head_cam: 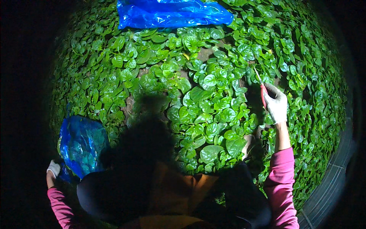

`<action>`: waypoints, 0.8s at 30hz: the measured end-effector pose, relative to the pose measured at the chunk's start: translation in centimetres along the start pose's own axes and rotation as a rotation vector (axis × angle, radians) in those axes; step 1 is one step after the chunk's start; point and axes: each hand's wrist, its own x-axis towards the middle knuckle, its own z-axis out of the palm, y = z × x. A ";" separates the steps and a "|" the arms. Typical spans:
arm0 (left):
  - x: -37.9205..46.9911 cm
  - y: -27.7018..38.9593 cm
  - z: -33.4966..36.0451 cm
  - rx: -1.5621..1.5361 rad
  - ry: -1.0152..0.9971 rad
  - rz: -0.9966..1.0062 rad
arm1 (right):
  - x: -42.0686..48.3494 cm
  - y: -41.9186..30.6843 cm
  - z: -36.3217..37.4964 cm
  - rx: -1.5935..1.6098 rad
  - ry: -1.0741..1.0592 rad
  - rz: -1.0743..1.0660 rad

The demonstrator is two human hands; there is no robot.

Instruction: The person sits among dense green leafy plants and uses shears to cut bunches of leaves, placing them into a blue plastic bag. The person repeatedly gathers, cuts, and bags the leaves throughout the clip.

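Note:
In the head view, my right hand (276, 104), in a white work glove, holds red-handled scissors or snips (262, 91) over the leafy plants at the right. Their metal tip points up and left among the leaves. My left hand (53, 169), also gloved, is at the lower left, touching or close beside a blue plastic bag (83, 146) with green leaves showing through it; its fingers are partly in shadow. Round-leaved green plants (211, 114) spread in front of me.
Another blue plastic bag (174, 14) lies flat on the plants at the top. Dark ground sheeting (328, 177) curves along the right edge. Bare soil (204, 54) shows between leaves. A dark shadow covers the lower middle, over my knees.

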 end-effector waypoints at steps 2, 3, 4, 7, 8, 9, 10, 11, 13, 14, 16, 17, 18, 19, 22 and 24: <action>1.0 4.9 -2.3 0.811 0.108 0.183 | 0.1 0.1 -0.2 0.016 0.016 -0.005; -0.5 8.2 -3.1 1.004 0.260 -0.058 | 0.1 0.1 -0.3 0.036 0.012 -0.008; -2.2 12.4 -2.9 0.858 0.375 0.097 | 0.2 0.1 -0.3 0.018 0.013 0.011; -9.2 26.5 0.9 0.445 0.591 0.891 | 0.3 0.0 -0.2 0.032 0.004 0.014; -11.7 30.7 2.5 0.276 0.483 0.977 | 0.3 0.0 -0.1 0.018 0.024 -0.010; -13.5 34.5 4.5 0.193 0.435 1.036 | 0.3 -0.1 -0.1 0.078 -0.004 0.064; -14.8 37.7 6.1 0.105 0.316 0.989 | 0.2 -0.2 0.0 0.026 0.014 -0.010; -15.5 40.4 7.8 0.149 0.304 1.051 | 0.1 -0.2 0.0 0.049 0.007 -0.002; -15.2 44.4 10.8 0.251 0.268 1.130 | 0.0 -0.4 0.1 -0.019 0.015 -0.040; -14.5 45.8 12.6 0.216 0.274 1.165 | -0.1 -0.6 0.2 -0.019 0.014 -0.040; -12.7 48.0 16.1 0.200 0.266 1.188 | -0.2 -0.9 0.3 0.016 -0.024 -0.032; -11.9 48.9 17.9 0.220 0.275 1.181 | -0.2 -1.2 0.5 -0.034 -0.025 -0.069; -11.2 49.5 19.7 0.245 0.276 1.192 | -0.4 -1.5 0.7 0.039 -0.059 -0.037; -10.5 50.6 21.5 0.237 0.211 1.171 | -0.4 -1.9 0.8 0.035 -0.079 -0.053; -9.8 51.1 25.9 0.068 0.297 1.256 | -0.6 -3.6 1.9 -0.025 -0.106 -0.101; -8.8 51.6 26.7 0.029 0.447 1.290 | -0.4 -5.1 2.9 -0.017 -0.155 -0.090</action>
